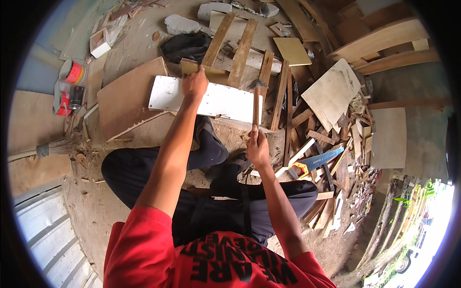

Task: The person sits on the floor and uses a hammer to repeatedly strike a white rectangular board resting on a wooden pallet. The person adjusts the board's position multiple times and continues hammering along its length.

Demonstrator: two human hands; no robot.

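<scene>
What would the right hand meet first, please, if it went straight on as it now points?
Probably the white board, though depth is unclear: the right hand, gripping the hammer, might pass above.

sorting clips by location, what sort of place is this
Probably a makeshift woodworking spot, perhaps a shed: a blue handsaw lies among wood scraps, the right hand holds a hammer, and corrugated metal sheeting stands at the lower left.

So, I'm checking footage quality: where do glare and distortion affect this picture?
Head view: outdoor glare washes out the lower right; the long white rectangular board looks nearly blown out; straight edges bow near the rim, as on the ribbed grey metal sheet; black corners surround the circular image.
</scene>
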